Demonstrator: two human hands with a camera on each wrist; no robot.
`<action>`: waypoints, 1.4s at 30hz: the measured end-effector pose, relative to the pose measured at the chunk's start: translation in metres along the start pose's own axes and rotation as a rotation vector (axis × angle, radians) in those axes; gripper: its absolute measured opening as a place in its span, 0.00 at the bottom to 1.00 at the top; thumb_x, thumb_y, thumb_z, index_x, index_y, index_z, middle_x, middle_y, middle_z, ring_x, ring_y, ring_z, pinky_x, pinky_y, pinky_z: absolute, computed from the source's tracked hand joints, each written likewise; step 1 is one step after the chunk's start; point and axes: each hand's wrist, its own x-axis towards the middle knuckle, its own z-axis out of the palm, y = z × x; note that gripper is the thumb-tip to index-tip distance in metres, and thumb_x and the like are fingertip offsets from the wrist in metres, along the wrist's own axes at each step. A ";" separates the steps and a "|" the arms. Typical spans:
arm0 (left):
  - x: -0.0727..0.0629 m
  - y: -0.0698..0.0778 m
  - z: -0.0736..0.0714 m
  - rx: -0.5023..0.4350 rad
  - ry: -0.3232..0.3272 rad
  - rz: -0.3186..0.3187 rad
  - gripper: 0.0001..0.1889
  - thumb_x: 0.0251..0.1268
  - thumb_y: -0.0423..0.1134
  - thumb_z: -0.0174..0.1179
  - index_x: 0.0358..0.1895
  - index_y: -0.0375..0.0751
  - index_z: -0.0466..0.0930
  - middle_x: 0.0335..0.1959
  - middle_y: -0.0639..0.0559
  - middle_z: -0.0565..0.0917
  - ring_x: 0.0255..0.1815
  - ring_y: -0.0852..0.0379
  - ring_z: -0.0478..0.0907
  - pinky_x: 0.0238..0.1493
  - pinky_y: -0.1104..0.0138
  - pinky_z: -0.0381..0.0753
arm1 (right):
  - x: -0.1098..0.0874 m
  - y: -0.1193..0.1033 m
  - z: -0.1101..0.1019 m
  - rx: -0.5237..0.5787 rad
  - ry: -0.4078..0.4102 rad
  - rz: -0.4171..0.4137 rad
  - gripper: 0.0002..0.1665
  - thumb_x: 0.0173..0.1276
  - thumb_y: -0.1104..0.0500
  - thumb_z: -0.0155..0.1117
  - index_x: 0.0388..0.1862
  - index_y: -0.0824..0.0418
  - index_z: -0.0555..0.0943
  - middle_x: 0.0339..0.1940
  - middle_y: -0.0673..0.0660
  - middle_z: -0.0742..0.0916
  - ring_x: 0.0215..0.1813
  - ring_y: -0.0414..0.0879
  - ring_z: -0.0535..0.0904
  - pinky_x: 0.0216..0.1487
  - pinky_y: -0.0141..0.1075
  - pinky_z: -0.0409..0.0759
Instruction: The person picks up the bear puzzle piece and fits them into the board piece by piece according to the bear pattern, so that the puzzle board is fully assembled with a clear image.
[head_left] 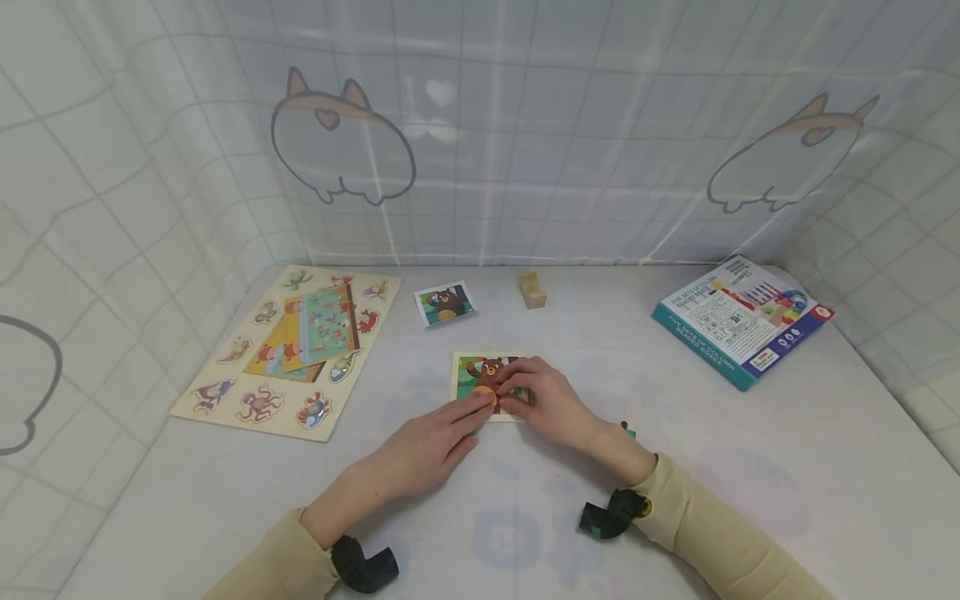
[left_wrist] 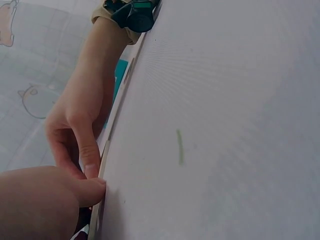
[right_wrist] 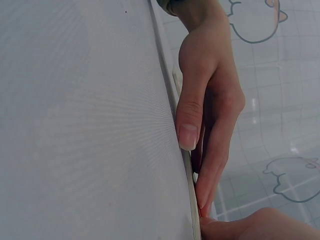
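A square bear puzzle (head_left: 467, 368) with a pale wooden frame lies flat on the table. My left hand (head_left: 427, 446) reaches in from the left with fingers fairly straight, its fingertips touching the orange belly area; in the right wrist view the thumb (right_wrist: 188, 135) of that hand is low beside the board. From the right, my right hand (head_left: 551, 404) bends over the puzzle, thumb and fingers close together at a puzzle piece near the lower middle. The piece is mostly hidden by the fingers. Beyond the puzzle lies a small picture card (head_left: 445, 304) showing the same bear.
A small wooden block (head_left: 532, 290) stands at the back. On the left, a sea-animal board (head_left: 258, 404) carries several picture cards (head_left: 322, 325). A teal-edged box (head_left: 742, 321) lies at the right. A small teal piece (head_left: 629, 432) shows beside my right forearm.
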 end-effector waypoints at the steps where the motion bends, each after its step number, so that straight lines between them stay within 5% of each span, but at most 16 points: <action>1: 0.000 0.000 0.000 -0.001 -0.001 -0.002 0.27 0.78 0.44 0.52 0.75 0.42 0.64 0.79 0.50 0.62 0.77 0.52 0.62 0.68 0.54 0.74 | 0.000 0.000 0.000 0.000 0.000 0.004 0.02 0.65 0.62 0.72 0.35 0.60 0.89 0.48 0.53 0.86 0.55 0.48 0.79 0.56 0.45 0.80; 15: -0.001 0.000 0.001 -0.005 0.013 0.008 0.27 0.78 0.43 0.52 0.75 0.42 0.65 0.78 0.50 0.63 0.77 0.51 0.63 0.67 0.54 0.75 | -0.002 -0.005 -0.002 -0.002 0.006 0.019 0.04 0.64 0.64 0.72 0.38 0.59 0.88 0.49 0.53 0.86 0.55 0.48 0.79 0.56 0.45 0.80; 22: -0.001 0.000 0.001 -0.031 0.010 -0.002 0.26 0.78 0.44 0.52 0.75 0.43 0.65 0.79 0.50 0.62 0.78 0.51 0.61 0.69 0.53 0.74 | -0.015 -0.006 -0.031 0.002 -0.031 0.071 0.13 0.67 0.61 0.70 0.50 0.61 0.85 0.53 0.53 0.84 0.58 0.49 0.79 0.61 0.48 0.79; 30: 0.000 0.000 0.000 -0.047 -0.001 -0.024 0.26 0.79 0.43 0.51 0.76 0.43 0.64 0.79 0.50 0.61 0.78 0.52 0.60 0.70 0.53 0.72 | -0.046 0.021 -0.066 -0.011 -0.001 0.132 0.16 0.66 0.59 0.72 0.52 0.59 0.85 0.54 0.52 0.84 0.60 0.49 0.79 0.63 0.50 0.77; 42: -0.001 0.001 0.000 -0.069 -0.003 -0.017 0.27 0.78 0.43 0.52 0.76 0.42 0.64 0.79 0.50 0.62 0.78 0.52 0.61 0.69 0.54 0.72 | -0.091 0.057 -0.101 -0.037 0.044 0.220 0.15 0.64 0.56 0.74 0.49 0.53 0.86 0.53 0.47 0.84 0.59 0.43 0.77 0.60 0.15 0.66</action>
